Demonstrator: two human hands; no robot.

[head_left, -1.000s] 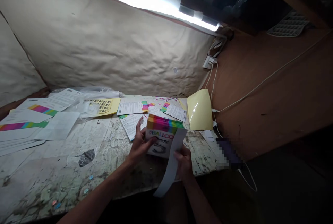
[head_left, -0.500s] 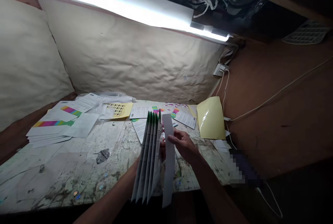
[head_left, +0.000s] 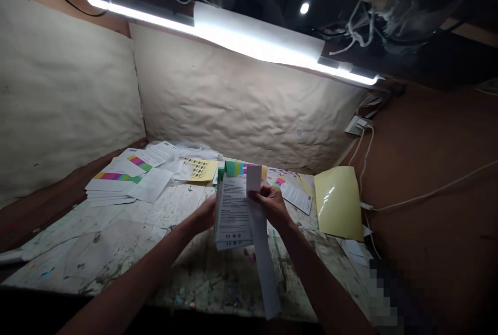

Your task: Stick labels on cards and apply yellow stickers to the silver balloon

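Note:
Near the middle, my left hand [head_left: 208, 212] grips a stack of printed cards [head_left: 233, 215] by its left side; most of its fingers are hidden behind them. The front card faces me, with lines of small text, CE-type marks low down and a coloured band along the top. My right hand [head_left: 272, 203] pinches a long white paper strip [head_left: 262, 252] between thumb and fingers. The strip's upper end lies across the right part of the stack. Its lower end hangs down past the cards, over the table's front part.
Printed cards and a white sheet [head_left: 151, 184] lie at the left of the worn table [head_left: 187, 262]. A yellow sticker sheet [head_left: 200, 169] is behind the stack. At the right are another card [head_left: 298, 196], a glossy yellow sheet [head_left: 338, 203] and white cables [head_left: 408, 203].
The stack has turned from edge-on to face me, and its printed front now shows. The strip has moved from beside the stack to across its right part. The camera view has shifted.

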